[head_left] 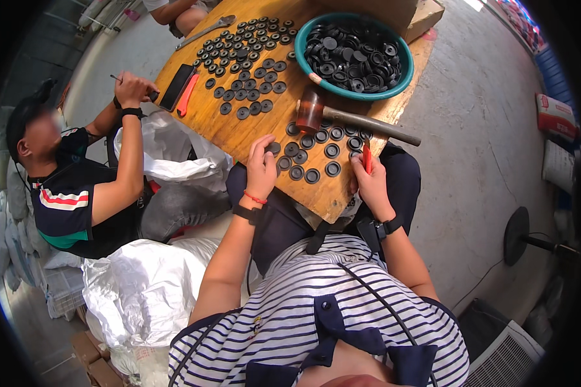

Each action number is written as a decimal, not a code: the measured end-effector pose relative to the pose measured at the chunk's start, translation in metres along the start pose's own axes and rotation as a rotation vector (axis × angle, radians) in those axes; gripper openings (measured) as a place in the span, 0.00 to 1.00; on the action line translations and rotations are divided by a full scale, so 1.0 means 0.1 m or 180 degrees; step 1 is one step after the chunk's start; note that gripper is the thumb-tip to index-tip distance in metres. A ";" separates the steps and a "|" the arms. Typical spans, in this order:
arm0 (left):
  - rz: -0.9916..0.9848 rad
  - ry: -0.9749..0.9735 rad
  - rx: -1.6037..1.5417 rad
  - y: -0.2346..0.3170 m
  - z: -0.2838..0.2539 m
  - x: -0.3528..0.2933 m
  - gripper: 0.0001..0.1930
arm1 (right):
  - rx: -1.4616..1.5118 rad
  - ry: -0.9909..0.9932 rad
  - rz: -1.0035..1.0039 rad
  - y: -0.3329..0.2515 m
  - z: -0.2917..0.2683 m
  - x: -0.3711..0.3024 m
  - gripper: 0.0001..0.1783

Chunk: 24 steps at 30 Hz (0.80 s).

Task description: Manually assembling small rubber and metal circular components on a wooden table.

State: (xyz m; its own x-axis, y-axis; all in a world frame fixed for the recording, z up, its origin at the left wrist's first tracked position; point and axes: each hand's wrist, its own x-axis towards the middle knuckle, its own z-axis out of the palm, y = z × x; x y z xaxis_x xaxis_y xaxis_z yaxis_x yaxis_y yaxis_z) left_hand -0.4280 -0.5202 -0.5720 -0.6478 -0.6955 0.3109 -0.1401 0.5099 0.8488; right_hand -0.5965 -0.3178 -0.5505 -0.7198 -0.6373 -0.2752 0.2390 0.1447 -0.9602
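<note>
Left hand (262, 171) pinched 1 black disc (274, 148) at the table edge (305, 197); right hand (373, 186) gripped a red tool (367, 158). Disc handling appeared underway; the next move called for a steady hold.

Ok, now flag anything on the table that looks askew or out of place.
Only the mallet stands out: its handle juts past the table's right edge, where it could perhaps be knocked. Nothing looks spilled or damaged.
</note>
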 end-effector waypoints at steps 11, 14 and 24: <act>-0.0341 -0.0046 -0.0100 0.02 -0.14 0.17 0.14 | 0.0192 -0.0028 0.0099 0.02 -0.03 0.02 0.08; -0.0606 0.0229 -0.0090 -0.12 -0.15 0.25 0.10 | 0.0181 -0.0056 0.0085 0.02 -0.03 0.03 0.08; -0.1152 -0.0425 0.0952 0.42 -0.30 0.17 0.17 | 0.0217 -0.0023 0.0163 0.00 -0.06 0.03 0.08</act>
State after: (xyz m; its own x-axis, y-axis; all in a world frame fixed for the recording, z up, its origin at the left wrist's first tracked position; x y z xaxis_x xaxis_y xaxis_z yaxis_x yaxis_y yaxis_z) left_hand -0.4224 -0.5256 -0.5189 -0.6054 -0.7939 -0.0557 -0.5705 0.3841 0.7260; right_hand -0.6024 -0.3145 -0.5519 -0.7009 -0.6359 -0.3232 0.3193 0.1255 -0.9393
